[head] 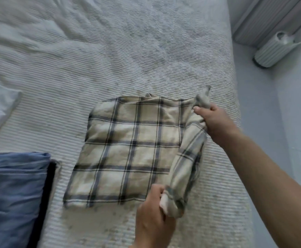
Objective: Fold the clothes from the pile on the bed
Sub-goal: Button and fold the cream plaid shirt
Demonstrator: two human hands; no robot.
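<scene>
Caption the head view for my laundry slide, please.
Both hands, left hand and right hand, grip the plaid garment's right edge on the bed.

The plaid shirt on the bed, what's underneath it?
The plaid shirt lies flat on the white ribbed bedspread, which shows all around it. Anything between shirt and bedspread is covered and cannot be seen.

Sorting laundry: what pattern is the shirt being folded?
Cream with dark plaid checks, shirt, head view.
</scene>
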